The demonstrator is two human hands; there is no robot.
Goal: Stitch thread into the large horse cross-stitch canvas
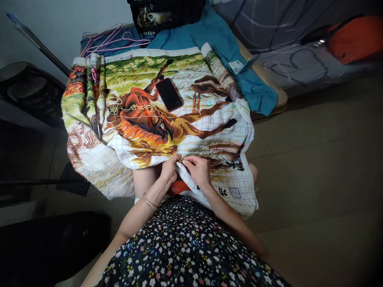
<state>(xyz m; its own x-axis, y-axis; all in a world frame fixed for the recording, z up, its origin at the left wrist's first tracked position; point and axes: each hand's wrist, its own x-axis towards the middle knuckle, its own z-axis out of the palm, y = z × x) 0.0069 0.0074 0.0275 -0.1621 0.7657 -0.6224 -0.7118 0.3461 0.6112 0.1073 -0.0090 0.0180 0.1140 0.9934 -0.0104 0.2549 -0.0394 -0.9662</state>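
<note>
A large cross-stitch cloth (191,137) with horses and a grassy field lies over my lap and a low surface ahead. My left hand (170,168) is closed on a gathered fold of it near the front edge. Close beside it, my right hand (198,170) pinches with thumb and forefinger at the same fold; whatever is between those fingertips is too small to make out. Yellow thread (140,109) lies loosely tangled across the stitched horse. Orange-handled thread snips (196,103) and a dark phone (169,94) rest on the cloth.
Rolled cloth ends stand at the left (78,91) and right (220,71). Behind are pink hangers (113,42), a blue cloth (191,30) and a black bag (170,16). An orange item (356,40) sits at far right. Tiled floor (299,167) shows on the right.
</note>
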